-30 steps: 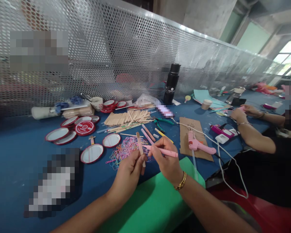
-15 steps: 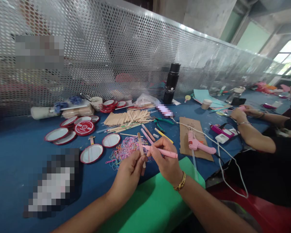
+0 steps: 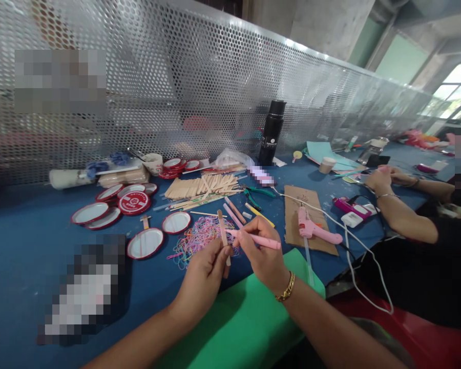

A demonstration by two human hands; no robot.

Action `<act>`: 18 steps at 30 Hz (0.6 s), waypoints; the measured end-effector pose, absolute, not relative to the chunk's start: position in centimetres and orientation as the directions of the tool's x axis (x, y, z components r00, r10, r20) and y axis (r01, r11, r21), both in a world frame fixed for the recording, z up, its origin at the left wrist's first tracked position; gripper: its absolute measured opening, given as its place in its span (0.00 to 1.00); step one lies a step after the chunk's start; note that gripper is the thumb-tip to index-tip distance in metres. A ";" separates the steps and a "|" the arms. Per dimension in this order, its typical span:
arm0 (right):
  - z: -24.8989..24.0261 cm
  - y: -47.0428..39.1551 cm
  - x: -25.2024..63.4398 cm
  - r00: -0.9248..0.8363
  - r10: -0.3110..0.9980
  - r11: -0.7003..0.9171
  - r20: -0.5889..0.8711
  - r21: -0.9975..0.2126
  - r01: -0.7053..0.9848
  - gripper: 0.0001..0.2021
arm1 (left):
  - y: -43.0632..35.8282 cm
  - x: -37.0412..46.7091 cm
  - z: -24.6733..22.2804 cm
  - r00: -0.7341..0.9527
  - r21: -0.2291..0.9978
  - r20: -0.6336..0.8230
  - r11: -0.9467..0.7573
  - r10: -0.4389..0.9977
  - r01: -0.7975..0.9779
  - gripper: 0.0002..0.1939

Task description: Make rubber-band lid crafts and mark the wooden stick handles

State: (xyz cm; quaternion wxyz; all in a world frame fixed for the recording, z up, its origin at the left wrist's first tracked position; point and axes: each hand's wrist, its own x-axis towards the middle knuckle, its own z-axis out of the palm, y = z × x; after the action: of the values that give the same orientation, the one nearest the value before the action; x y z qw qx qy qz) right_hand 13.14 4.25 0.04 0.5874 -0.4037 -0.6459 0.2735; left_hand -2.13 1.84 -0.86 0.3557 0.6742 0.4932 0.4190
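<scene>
Between the thumb and fingers of my left hand [image 3: 208, 266] a wooden craft stick [image 3: 222, 225] is pinched, standing nearly upright. Part of the stick looks pinkish, and its top end is brown. My right hand [image 3: 263, 251] grips a pink marker pen [image 3: 259, 240] like a pencil, its tip at the stick's side. Behind the stick lies a tangle of coloured rubber bands or threads [image 3: 200, 236]. More pens [image 3: 234, 212] rest just beyond my right hand. Under my forearms spreads a green cloth or sheet [image 3: 230, 323].
Red-rimmed jar lids [image 3: 145, 243] lie at left. Loose craft sticks [image 3: 200, 185], green-handled pliers [image 3: 259, 195] and a black bottle [image 3: 272, 133] stand behind. A pink glue gun [image 3: 315, 228] sits on cardboard [image 3: 292, 205], near a white cable [image 3: 353, 271]. A co-worker's arms [image 3: 403, 210] are at right.
My hands stay almost in place, with the marker still against the stick and barely shifted. At right, the co-worker's hands have moved slightly.
</scene>
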 end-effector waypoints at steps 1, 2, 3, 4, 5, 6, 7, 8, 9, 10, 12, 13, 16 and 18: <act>0.0 4.3 13.1 0.030 0.838 0.527 0.544 -0.822 0.216 0.08 | 1.9 -2.1 -0.9 0.166 0.891 0.216 -0.264 0.962 0.369 0.17; 0.0 4.3 13.1 0.042 0.834 0.528 0.550 -0.819 0.226 0.09 | 1.9 -2.2 -1.0 0.168 0.890 0.217 -0.265 0.962 0.372 0.17; 0.0 4.2 13.2 0.047 0.831 0.531 0.554 -0.816 0.229 0.09 | 1.9 -2.2 -1.0 0.170 0.889 0.216 -0.266 0.962 0.374 0.17; 0.0 4.2 13.2 0.045 0.831 0.533 0.554 -0.816 0.224 0.08 | 1.9 -2.2 -1.1 0.170 0.888 0.216 -0.265 0.962 0.375 0.16; 0.0 4.2 13.2 0.036 0.833 0.533 0.553 -0.818 0.216 0.08 | 2.0 -2.2 -1.1 0.171 0.887 0.217 -0.267 0.961 0.376 0.16; 0.0 4.2 13.2 0.025 0.835 0.534 0.550 -0.819 0.209 0.08 | 2.0 -2.2 -1.2 0.172 0.886 0.219 -0.270 0.960 0.377 0.16; 0.0 4.1 13.2 0.018 0.836 0.534 0.549 -0.820 0.207 0.08 | 2.0 -2.1 -1.2 0.172 0.885 0.222 -0.272 0.960 0.378 0.16; 0.0 4.1 13.2 0.017 0.836 0.533 0.548 -0.820 0.209 0.08 | 2.0 -2.1 -1.2 0.170 0.883 0.224 -0.274 0.960 0.380 0.16; 0.0 4.2 13.2 0.024 0.836 0.531 0.548 -0.820 0.215 0.08 | 2.0 -2.1 -1.2 0.170 0.882 0.225 -0.274 0.960 0.382 0.16; -0.1 4.2 13.2 0.035 0.836 0.528 0.547 -0.820 0.221 0.08 | 2.0 -2.2 -1.2 0.168 0.882 0.224 -0.273 0.960 0.384 0.17; -0.2 4.2 13.2 0.052 0.835 0.526 0.548 -0.822 0.219 0.08 | 2.0 -2.2 -1.2 0.167 0.884 0.220 -0.268 0.961 0.384 0.17; -0.2 4.3 13.2 0.050 0.834 0.528 0.549 -0.822 0.212 0.08 | 2.0 -2.2 -1.2 0.168 0.884 0.218 -0.267 0.961 0.384 0.17; -0.3 4.3 13.2 0.020 0.834 0.539 0.551 -0.822 0.182 0.07 | 1.9 -2.2 -1.2 0.170 0.887 0.206 -0.258 0.964 0.382 0.16; -0.3 4.3 13.2 0.015 0.836 0.536 0.548 -0.823 0.189 0.07 | 1.9 -2.2 -1.1 0.172 0.887 0.207 -0.259 0.963 0.382 0.16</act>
State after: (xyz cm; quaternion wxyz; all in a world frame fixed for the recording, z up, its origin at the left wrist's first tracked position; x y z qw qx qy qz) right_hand 13.18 4.33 -0.28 0.5920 -0.3965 -0.6463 0.2732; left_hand -2.16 1.87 -1.09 0.3538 0.6788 0.4954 0.4108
